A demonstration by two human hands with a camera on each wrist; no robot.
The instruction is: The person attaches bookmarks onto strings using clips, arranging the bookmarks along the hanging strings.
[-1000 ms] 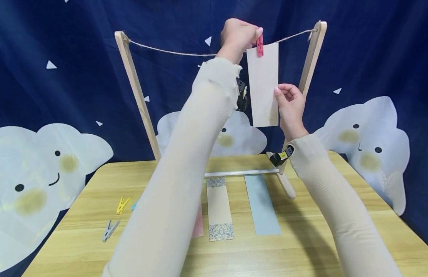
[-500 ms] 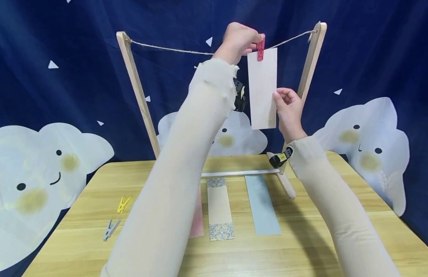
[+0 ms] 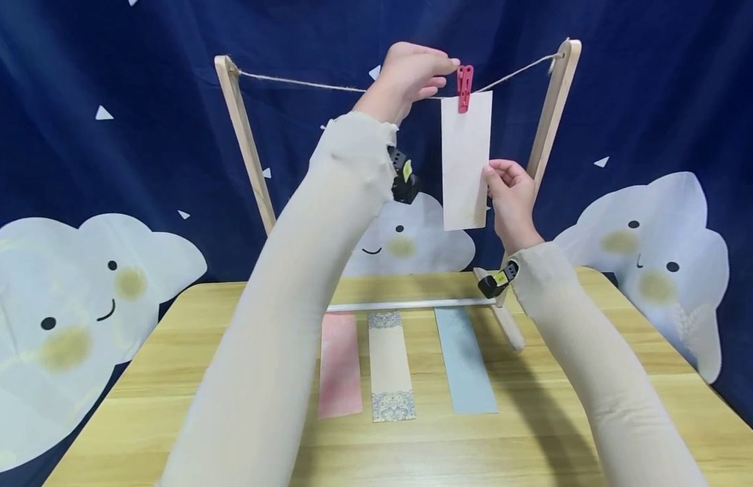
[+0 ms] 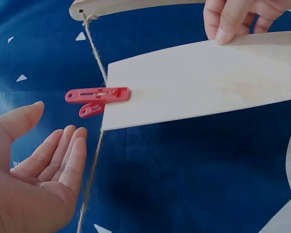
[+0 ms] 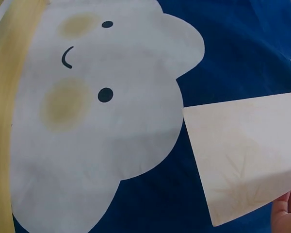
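A white paper strip (image 3: pixel 466 162) hangs from the twine line (image 3: pixel 303 82), held at its top edge by a red clothespin (image 3: pixel 465 88). My left hand (image 3: pixel 409 74) is just left of the clothespin; in the left wrist view its thumb and fingers are spread apart, with a gap between them and the clothespin (image 4: pixel 98 97). My right hand (image 3: pixel 511 196) pinches the strip's right edge about halfway down between thumb and fingers. In the right wrist view the strip's lower end (image 5: pixel 247 160) shows a faint leaf-like print.
Wooden posts (image 3: pixel 245 142) carry the twine, joined low by a white rod (image 3: pixel 413 304). On the table (image 3: pixel 413 453) lie a pink strip (image 3: pixel 341 365), a cream strip with blue patterned ends (image 3: pixel 391 365) and a light blue strip (image 3: pixel 467 358). Behind hangs a dark blue cloth with clouds.
My left hand has let go of the red clothespin and drawn back left from it. The clothespin stays on the strip and twine. My right hand keeps its pinch, slightly lower.
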